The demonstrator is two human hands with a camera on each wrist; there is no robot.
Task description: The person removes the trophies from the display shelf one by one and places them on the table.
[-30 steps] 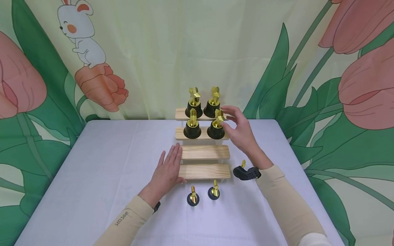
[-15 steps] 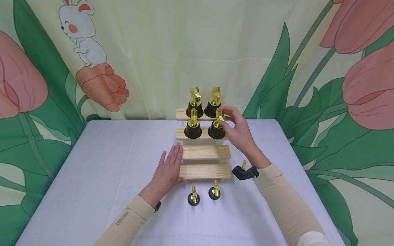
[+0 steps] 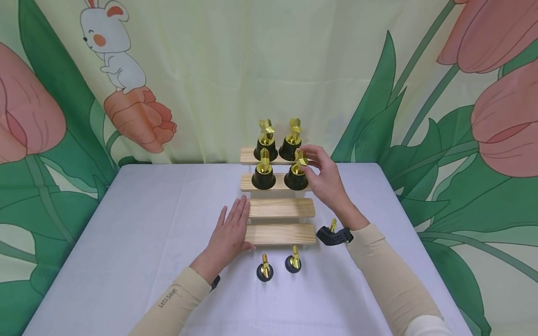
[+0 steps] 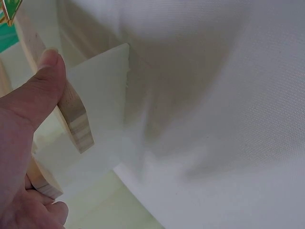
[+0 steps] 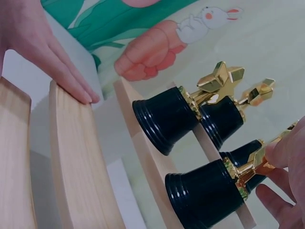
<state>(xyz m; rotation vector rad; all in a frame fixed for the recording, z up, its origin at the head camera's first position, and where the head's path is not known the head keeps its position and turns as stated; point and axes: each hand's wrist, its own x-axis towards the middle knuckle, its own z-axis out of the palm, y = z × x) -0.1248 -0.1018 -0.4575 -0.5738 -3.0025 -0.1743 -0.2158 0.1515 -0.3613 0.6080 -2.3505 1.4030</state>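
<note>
My right hand (image 3: 327, 179) pinches the gold star top of a small black-based trophy (image 3: 296, 180), which stands at the right end of the second-highest plank of a stepped wooden stand (image 3: 279, 208). In the right wrist view the thumb and fingers meet around that star, above the black base (image 5: 205, 195). My left hand (image 3: 227, 233) lies along the stand's left side with straight fingers against the plank ends. In the left wrist view its thumb (image 4: 45, 88) rests on a plank's front edge. Beside the pinched trophy stands another trophy (image 3: 263, 178).
On the top plank stand two more trophies, one left (image 3: 265, 148) and one right (image 3: 291, 147). Two smaller trophies, one left (image 3: 265, 271) and one right (image 3: 293, 262), stand on the white tablecloth (image 3: 138, 242) before the stand. A gold tip (image 3: 333, 224) shows behind the right wrist camera.
Almost nothing differs. The right wrist and forearm have shifted very slightly left, while the fingers stay at the same trophy and the left hand keeps its place.
</note>
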